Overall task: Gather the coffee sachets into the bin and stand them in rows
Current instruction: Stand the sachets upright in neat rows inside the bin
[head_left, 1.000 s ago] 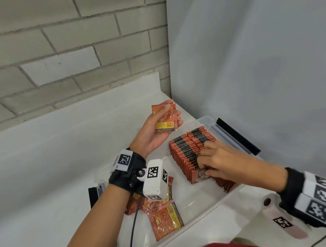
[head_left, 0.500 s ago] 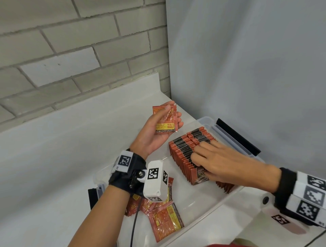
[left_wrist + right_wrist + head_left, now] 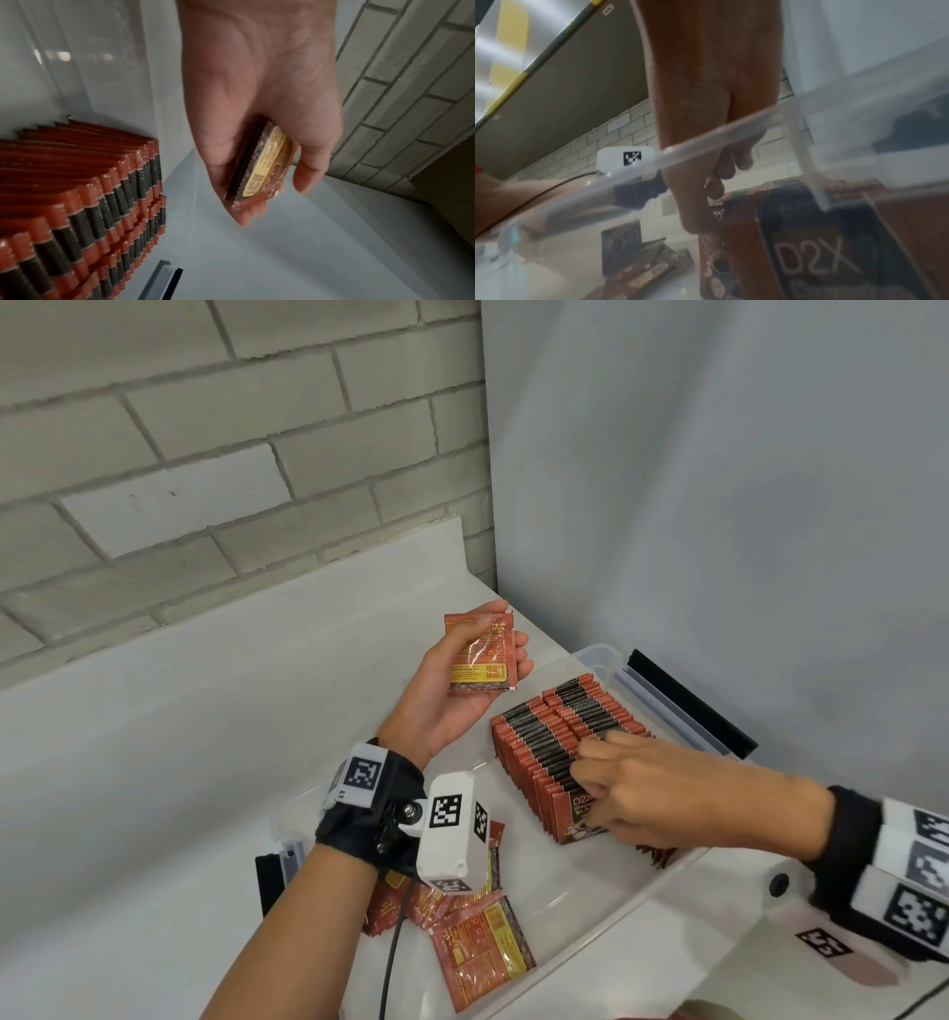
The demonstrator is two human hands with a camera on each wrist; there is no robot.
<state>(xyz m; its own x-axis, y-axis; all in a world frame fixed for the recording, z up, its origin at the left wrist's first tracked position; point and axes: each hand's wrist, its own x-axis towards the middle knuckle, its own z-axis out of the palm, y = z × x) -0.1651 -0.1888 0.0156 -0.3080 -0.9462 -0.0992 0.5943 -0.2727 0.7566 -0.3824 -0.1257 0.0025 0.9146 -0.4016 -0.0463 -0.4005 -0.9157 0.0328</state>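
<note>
My left hand (image 3: 500,639) is raised over the bin's far left corner and grips a thin stack of red-and-yellow coffee sachets (image 3: 480,654), thumb on the face, seen edge-on (image 3: 264,166) in the left wrist view. Two rows of red-and-black sachets (image 3: 554,731) stand on edge in the clear plastic bin (image 3: 616,932). My right hand (image 3: 590,788) sits at the near end of those rows, fingers curled over the tops and thumb on the front sachet marked D2X (image 3: 808,253), pinching the front few.
Several loose sachets (image 3: 477,947) lie flat in the bin's near left part, partly under my left wrist camera. Black latch handles sit at the bin's far end (image 3: 688,701) and left end (image 3: 269,880). A brick wall and a grey panel close the corner behind.
My right hand slid along the rows toward their near end, and its fingers curled over the front sachets. The left hand with its stack barely moved.
</note>
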